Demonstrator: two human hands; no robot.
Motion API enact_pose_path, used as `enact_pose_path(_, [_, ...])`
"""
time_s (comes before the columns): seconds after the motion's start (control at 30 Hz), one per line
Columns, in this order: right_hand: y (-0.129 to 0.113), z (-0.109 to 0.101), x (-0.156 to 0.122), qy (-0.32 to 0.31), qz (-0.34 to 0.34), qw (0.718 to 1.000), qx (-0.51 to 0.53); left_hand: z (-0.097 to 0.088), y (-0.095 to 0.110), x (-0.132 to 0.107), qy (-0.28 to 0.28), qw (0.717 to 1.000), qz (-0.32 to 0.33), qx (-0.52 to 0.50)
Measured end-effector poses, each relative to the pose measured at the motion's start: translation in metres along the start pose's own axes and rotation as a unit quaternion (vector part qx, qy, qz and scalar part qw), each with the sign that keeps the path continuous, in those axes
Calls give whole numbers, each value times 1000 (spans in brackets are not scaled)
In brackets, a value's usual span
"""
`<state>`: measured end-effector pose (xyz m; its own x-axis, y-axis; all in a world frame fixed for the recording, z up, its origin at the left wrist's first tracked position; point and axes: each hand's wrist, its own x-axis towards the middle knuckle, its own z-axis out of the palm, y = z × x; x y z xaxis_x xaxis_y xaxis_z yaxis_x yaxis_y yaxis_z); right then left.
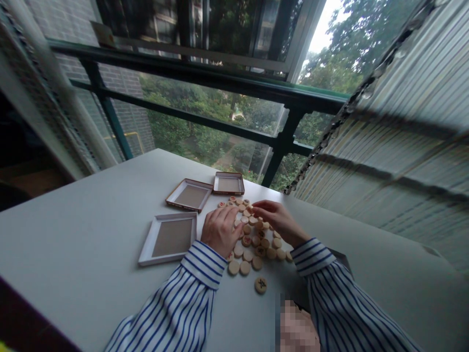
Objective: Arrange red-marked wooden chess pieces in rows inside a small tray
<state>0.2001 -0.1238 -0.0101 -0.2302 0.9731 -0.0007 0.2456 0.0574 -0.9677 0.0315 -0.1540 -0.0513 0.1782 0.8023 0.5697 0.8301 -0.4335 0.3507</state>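
Several round wooden game discs (252, 244) lie spread on a white table (84, 234), some with red or black marks. My left hand (221, 230) rests on the left side of the pile, fingers curled down onto the discs. My right hand (276, 219) reaches over the far side of the pile, its fingertips pinched together on a disc near the top. One marked disc (261, 285) lies apart, closest to me. Both arms wear blue-striped white sleeves.
Three shallow box trays lie left of and behind the pile: a white-rimmed tray (168, 238), a brown-edged tray (189, 194) and a smaller tray (229, 183). A green railing (205, 78) and window stand beyond the table. Corrugated sheeting (399, 146) rises at the right.
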Motion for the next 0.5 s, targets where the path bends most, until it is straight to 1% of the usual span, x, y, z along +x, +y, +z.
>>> enact_pose_path(0.2, [-1,5,-3,-23,9,999,26,2,0,0,13,1000,3,-18])
enact_pose_path(0.37, [2,8,-4,-43,11,999,31,5,-1,1,46,998,27,-24])
enact_pose_path(0.5, [6,8,-3,-48,11,999,16,8,-1,0,71,996,47,-27])
